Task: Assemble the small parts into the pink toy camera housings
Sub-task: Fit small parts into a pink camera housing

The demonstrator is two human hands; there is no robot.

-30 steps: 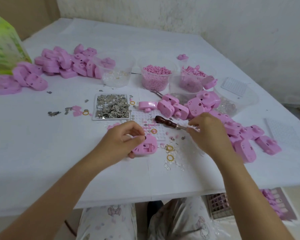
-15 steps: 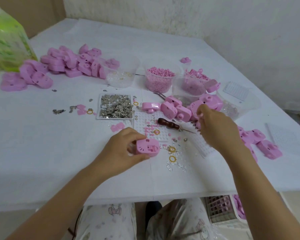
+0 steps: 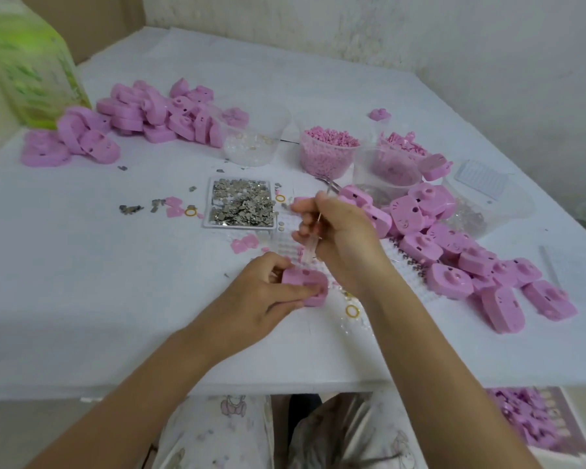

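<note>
White worktop [image 3: 82, 265], rough wall behind. Upper left: heap of pink housings [image 3: 142, 113]. Centre: tray of metal bits [image 3: 241, 203]. Lower centre: left hand [image 3: 261, 299], fingers clamped on pink camera housing [image 3: 305, 282]. Just above: right hand [image 3: 339, 238], fingers curled round slim tool [image 3: 310, 247]. Right: more housings [image 3: 454, 255] heaped.

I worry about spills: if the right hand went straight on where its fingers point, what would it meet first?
Probably the tray of metal pieces: the right hand, gripping a thin tool, points left toward its near edge. Its height above the table is unclear.
</note>
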